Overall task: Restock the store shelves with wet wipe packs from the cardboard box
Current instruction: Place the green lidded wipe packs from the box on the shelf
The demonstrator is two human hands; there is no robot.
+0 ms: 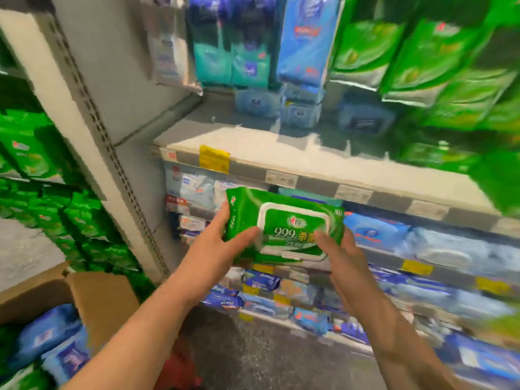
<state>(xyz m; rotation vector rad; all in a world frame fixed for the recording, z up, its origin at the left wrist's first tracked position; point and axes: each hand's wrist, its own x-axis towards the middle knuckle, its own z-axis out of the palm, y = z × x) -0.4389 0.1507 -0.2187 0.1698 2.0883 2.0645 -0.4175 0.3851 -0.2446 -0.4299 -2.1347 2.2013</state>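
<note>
Green wet wipe pack (284, 226) held in both hands in front of the store shelves.

Its white-rimmed flip lid reads "999" with Chinese characters beside it, and "80" shows at the pack's upper right corner. The left hand (225, 237) grips the pack's left end, thumb on top and fingers curled beneath; the right hand (342, 253) holds the right end, fingers partly curled onto the front. Behind it the shelf edge (309, 181) carries a yellow tag (214, 159), too blurred to read. A cardboard box (92, 294) at lower left holds blue packs (47, 333).
</note>
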